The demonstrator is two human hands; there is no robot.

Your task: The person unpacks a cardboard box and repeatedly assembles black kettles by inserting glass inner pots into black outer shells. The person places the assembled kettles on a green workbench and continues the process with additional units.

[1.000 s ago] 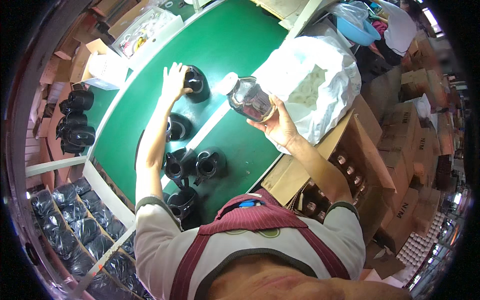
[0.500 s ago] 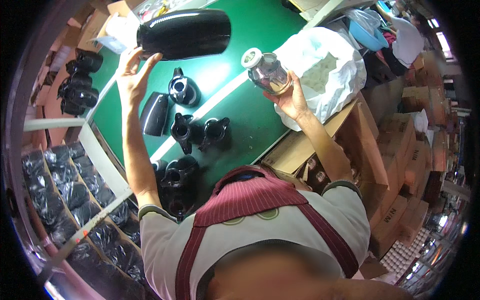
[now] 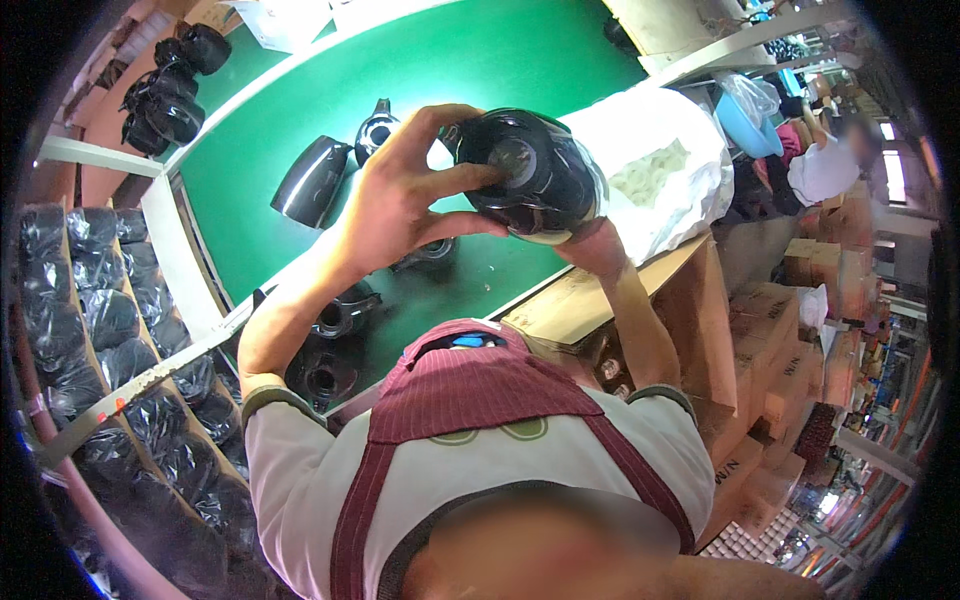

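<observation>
A maroon pinstriped apron (image 3: pixel 480 395) over a pale shirt fills the lower middle. Just beyond it, at the near left end of a green-topped counter (image 3: pixel 470 60), are dark jugs (image 3: pixel 330 378) partly hidden by the left forearm. To the right stands an open brown cardboard box (image 3: pixel 700 310) with shiny glass pieces (image 3: pixel 611 368) inside.

Raised above the counter, between the two hands, is a glossy black rounded jug body (image 3: pixel 545 185), tilted with its round end toward the camera. The left hand (image 3: pixel 395 190) is partly curled around it, holding it with thumb and fingers spread, one finger across the round end. The right hand (image 3: pixel 598 250) is at its lower right, largely hidden behind it; how far it is closed cannot be told.

Farther on, a black tapered cylinder (image 3: pixel 312 182) lies on the counter, near a black handled jug (image 3: pixel 378 128). Right of the jug body is a white plastic bag (image 3: pixel 700 190) holding pale pieces (image 3: pixel 650 175). Beyond it sits a light-blue plastic basin (image 3: pixel 750 120).
</observation>
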